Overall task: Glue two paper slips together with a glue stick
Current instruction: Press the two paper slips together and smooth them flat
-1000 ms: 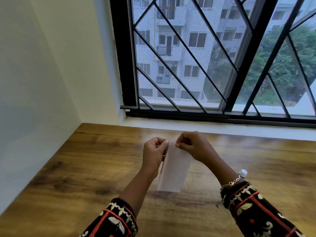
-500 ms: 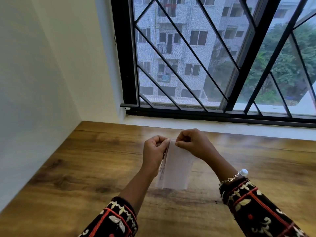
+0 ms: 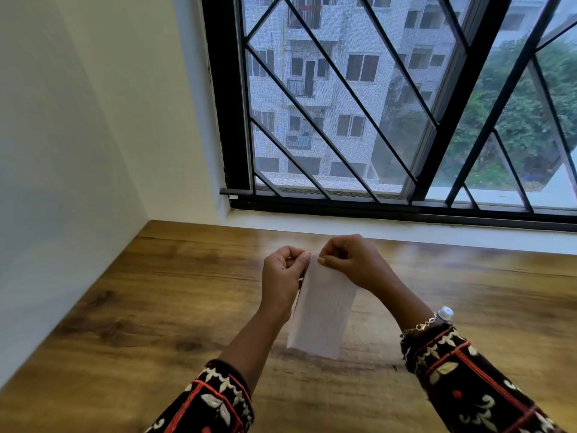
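Observation:
White paper slips (image 3: pixel 321 310) hang upright above the wooden table (image 3: pixel 156 307), faint print showing through. My left hand (image 3: pixel 281 276) pinches their top left corner. My right hand (image 3: pixel 352 260) pinches the top edge just to the right, thumb and finger pressed on the paper. The slips lie against each other, and a thin second edge shows along the left side. A small white cap, perhaps the glue stick (image 3: pixel 445 313), peeks out on the table behind my right wrist; most of it is hidden.
A white wall (image 3: pixel 62 182) closes the table's left side. A barred window (image 3: pixel 374 120) with a white sill (image 3: pixel 406 228) runs along the far edge. My patterned sleeves cover both forearms near the bottom.
The hands stay pinched on the top of the slips. The slips spread a little half a second ago and now hang flatter together.

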`<action>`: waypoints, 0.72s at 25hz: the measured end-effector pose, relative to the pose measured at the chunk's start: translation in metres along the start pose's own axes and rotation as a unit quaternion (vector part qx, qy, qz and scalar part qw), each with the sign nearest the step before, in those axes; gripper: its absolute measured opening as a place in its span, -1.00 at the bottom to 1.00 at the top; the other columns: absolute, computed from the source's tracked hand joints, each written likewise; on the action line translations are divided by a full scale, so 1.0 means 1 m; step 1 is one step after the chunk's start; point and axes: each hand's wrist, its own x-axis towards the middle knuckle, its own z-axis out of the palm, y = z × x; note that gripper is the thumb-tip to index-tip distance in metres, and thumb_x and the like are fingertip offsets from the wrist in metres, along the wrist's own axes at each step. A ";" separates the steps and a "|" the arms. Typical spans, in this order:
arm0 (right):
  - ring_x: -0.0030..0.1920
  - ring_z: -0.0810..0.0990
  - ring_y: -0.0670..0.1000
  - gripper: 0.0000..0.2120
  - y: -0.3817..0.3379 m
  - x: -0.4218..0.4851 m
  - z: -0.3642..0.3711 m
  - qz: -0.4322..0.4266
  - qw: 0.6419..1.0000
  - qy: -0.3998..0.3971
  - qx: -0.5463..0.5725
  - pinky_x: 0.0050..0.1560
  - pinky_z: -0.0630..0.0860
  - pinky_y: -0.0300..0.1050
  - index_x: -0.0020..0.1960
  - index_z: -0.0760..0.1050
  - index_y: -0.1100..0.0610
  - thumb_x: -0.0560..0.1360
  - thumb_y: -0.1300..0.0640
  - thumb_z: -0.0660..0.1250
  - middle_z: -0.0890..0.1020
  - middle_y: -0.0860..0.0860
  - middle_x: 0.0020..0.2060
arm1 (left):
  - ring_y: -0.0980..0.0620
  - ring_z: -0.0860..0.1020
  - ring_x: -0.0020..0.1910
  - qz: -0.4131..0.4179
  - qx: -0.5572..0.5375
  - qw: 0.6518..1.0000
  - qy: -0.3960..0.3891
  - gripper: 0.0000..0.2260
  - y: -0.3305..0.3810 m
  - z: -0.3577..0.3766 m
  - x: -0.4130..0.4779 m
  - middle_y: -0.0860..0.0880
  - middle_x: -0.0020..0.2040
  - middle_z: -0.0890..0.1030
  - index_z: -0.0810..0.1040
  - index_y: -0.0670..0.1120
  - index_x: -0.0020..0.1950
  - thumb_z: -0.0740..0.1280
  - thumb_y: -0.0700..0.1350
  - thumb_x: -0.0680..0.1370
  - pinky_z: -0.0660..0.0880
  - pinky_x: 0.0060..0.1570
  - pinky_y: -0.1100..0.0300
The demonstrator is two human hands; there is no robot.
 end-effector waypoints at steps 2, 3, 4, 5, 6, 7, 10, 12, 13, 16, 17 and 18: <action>-0.25 0.48 0.02 -0.90 -0.001 0.001 -0.001 0.000 1.000 -0.001 -0.013 -0.25 0.34 -0.14 -0.17 0.60 0.19 0.41 0.15 0.39 0.64 0.21 -0.23 | -0.15 0.61 -0.19 0.002 0.005 1.000 -0.003 -0.89 0.000 0.000 0.001 -0.21 -0.19 0.63 0.53 -0.13 -0.19 0.29 -0.19 0.53 0.56 -0.27 0.10; -0.25 0.49 0.03 -0.89 -0.001 0.001 -0.001 0.000 1.000 -0.002 -0.017 -0.25 0.34 -0.14 -0.17 0.60 0.20 0.41 0.15 0.39 0.65 0.21 -0.22 | -0.17 0.62 -0.18 0.004 0.008 1.000 -0.005 -0.90 0.000 0.000 0.001 -0.23 -0.17 0.63 0.53 -0.14 -0.18 0.29 -0.19 0.53 0.57 -0.25 0.08; -0.24 0.50 0.05 -0.89 -0.002 0.001 -0.001 0.000 1.000 -0.002 -0.019 -0.24 0.35 -0.14 -0.16 0.60 0.20 0.41 0.15 0.39 0.65 0.21 -0.21 | -0.18 0.62 -0.16 0.005 0.011 1.000 -0.006 -0.90 0.000 0.000 0.000 -0.24 -0.16 0.63 0.53 -0.15 -0.18 0.29 -0.19 0.53 0.57 -0.24 0.07; -0.23 0.52 0.08 -0.89 -0.002 0.001 -0.001 0.001 1.000 -0.003 -0.023 -0.24 0.36 -0.13 -0.16 0.60 0.20 0.41 0.14 0.39 0.65 0.20 -0.21 | -0.19 0.62 -0.15 0.006 0.013 1.000 -0.007 -0.90 -0.001 -0.001 0.000 -0.25 -0.15 0.64 0.53 -0.15 -0.18 0.29 -0.18 0.53 0.58 -0.24 0.07; -0.22 0.52 0.09 -0.88 -0.002 0.001 0.000 0.002 1.000 -0.003 -0.026 -0.24 0.36 -0.13 -0.16 0.60 0.20 0.41 0.13 0.39 0.65 0.20 -0.21 | -0.19 0.63 -0.15 0.007 0.012 1.000 -0.008 -0.90 -0.001 -0.001 0.000 -0.25 -0.15 0.64 0.53 -0.14 -0.18 0.29 -0.18 0.53 0.58 -0.24 0.07; -0.23 0.52 0.08 -0.87 -0.002 0.001 0.000 0.003 1.000 -0.003 -0.026 -0.25 0.36 -0.13 -0.16 0.60 0.20 0.41 0.13 0.40 0.65 0.20 -0.21 | -0.20 0.63 -0.14 0.007 0.011 1.000 -0.010 -0.90 -0.001 -0.001 0.000 -0.25 -0.15 0.64 0.53 -0.14 -0.18 0.29 -0.18 0.53 0.58 -0.23 0.07; -0.29 0.46 0.00 -0.87 -0.003 0.002 0.001 0.005 1.000 -0.003 -0.026 -0.29 0.32 -0.15 -0.17 0.59 0.21 0.40 0.12 0.41 0.63 0.20 -0.26 | -0.19 0.63 -0.14 0.010 0.013 1.000 -0.012 -0.90 -0.001 -0.001 0.000 -0.24 -0.15 0.64 0.53 -0.14 -0.17 0.29 -0.18 0.53 0.59 -0.23 0.08; -0.30 0.45 -0.01 -0.86 -0.003 0.003 0.001 0.005 1.000 -0.004 -0.028 -0.30 0.31 -0.15 -0.18 0.59 0.20 0.39 0.12 0.41 0.62 0.18 -0.28 | -0.17 0.63 -0.15 0.015 0.017 1.000 -0.015 -0.90 -0.002 -0.002 0.000 -0.21 -0.17 0.64 0.53 -0.12 -0.19 0.29 -0.18 0.53 0.59 -0.24 0.09; -0.30 0.45 -0.01 -0.86 -0.002 0.003 0.000 0.004 1.000 -0.004 -0.028 -0.31 0.31 -0.15 -0.19 0.59 0.21 0.39 0.11 0.42 0.62 0.19 -0.28 | -0.17 0.63 -0.15 0.017 0.019 1.000 -0.017 -0.90 -0.002 -0.002 0.000 -0.21 -0.17 0.64 0.53 -0.12 -0.19 0.29 -0.18 0.53 0.59 -0.23 0.09; -0.33 0.42 -0.01 -0.85 -0.002 0.004 0.000 0.002 1.000 -0.001 -0.030 -0.35 0.28 -0.18 -0.21 0.59 0.20 0.39 0.10 0.42 0.57 0.15 -0.35 | -0.14 0.63 -0.17 0.018 0.023 0.999 -0.022 -0.89 -0.002 -0.001 0.001 -0.20 -0.18 0.63 0.53 -0.12 -0.19 0.29 -0.18 0.53 0.59 -0.26 0.14; -0.34 0.41 -0.01 -0.85 -0.002 0.004 0.000 0.002 1.000 0.000 -0.031 -0.37 0.27 -0.20 -0.22 0.58 0.20 0.38 0.10 0.42 0.54 0.10 -0.38 | -0.12 0.63 -0.18 0.018 0.025 0.999 -0.023 -0.89 -0.002 -0.001 0.001 -0.19 -0.19 0.63 0.53 -0.12 -0.20 0.29 -0.18 0.53 0.58 -0.28 0.16; -0.35 0.40 -0.02 -0.84 -0.002 0.004 0.000 0.001 0.999 0.001 -0.032 -0.38 0.26 -0.21 -0.22 0.58 0.20 0.38 0.09 0.42 0.52 0.07 -0.39 | -0.11 0.62 -0.18 0.019 0.028 0.999 -0.025 -0.89 -0.002 -0.001 0.001 -0.19 -0.20 0.63 0.53 -0.12 -0.20 0.29 -0.19 0.53 0.57 -0.29 0.18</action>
